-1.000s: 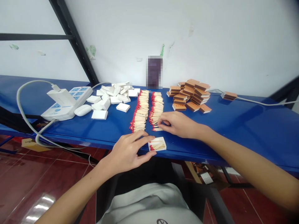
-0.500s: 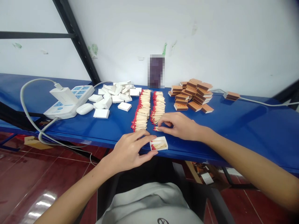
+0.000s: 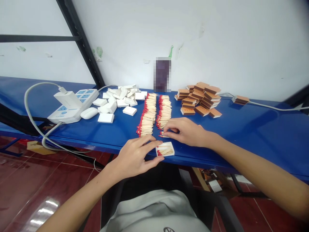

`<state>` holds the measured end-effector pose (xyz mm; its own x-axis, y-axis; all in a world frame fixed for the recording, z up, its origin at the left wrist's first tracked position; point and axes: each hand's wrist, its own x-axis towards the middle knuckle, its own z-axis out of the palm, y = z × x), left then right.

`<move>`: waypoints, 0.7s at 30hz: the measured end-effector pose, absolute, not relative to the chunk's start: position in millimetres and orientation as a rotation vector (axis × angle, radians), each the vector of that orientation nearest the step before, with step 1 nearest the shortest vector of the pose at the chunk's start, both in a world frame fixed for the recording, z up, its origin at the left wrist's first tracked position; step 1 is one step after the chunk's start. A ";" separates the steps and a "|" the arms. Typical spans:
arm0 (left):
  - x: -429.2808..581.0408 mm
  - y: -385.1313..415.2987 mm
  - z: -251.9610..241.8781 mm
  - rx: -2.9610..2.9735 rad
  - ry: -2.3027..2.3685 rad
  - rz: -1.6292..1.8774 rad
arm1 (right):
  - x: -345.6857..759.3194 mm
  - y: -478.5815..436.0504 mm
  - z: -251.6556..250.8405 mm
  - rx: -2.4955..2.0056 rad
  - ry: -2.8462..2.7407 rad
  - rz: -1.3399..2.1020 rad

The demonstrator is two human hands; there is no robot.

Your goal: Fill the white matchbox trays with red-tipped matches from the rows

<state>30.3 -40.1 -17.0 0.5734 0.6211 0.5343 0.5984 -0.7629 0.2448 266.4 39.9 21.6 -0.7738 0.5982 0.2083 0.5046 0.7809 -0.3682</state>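
My left hand [image 3: 138, 153] grips a white matchbox tray [image 3: 172, 149] by its left end, thumb and finger on opposite sides, near the front edge of the table. Inside the tray lie several red-tipped matches [image 3: 166, 151]. Just beyond it, my right hand [image 3: 182, 130] is closed in a pinch on a few matches [image 3: 162, 133] close to the blue surface; its fingertips partly hide them. Two long rows of matches, the left row [image 3: 147, 116] and the right row [image 3: 164, 111], stretch away behind my hands with their red heads to the left.
White trays [image 3: 123, 96] are heaped at the back left, beside a white earphone case [image 3: 89, 113] and a power strip [image 3: 72, 112] with cables. Brown matchboxes [image 3: 199, 96] are piled at the back right. The blue table [image 3: 256, 138] ends just in front of the tray.
The whole view has shifted slightly. Both hands keep nearly the same place and grip, the left on the tray, the right at the matches.
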 end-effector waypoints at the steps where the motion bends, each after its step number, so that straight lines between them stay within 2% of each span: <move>1: 30.3 -40.1 -17.3 2.753 1.071 0.955 | 266.4 40.0 21.8 -0.857 -2.657 0.409; 21: 29.8 -40.9 -15.6 2.763 1.058 0.959 | 267.9 42.8 17.8 -0.972 -2.638 0.289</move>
<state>29.8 -40.9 -15.6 0.5785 0.6137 0.5373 0.5947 -0.7682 0.2372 267.9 42.8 17.8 -0.7199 0.6580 0.2210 0.5946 0.7488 -0.2928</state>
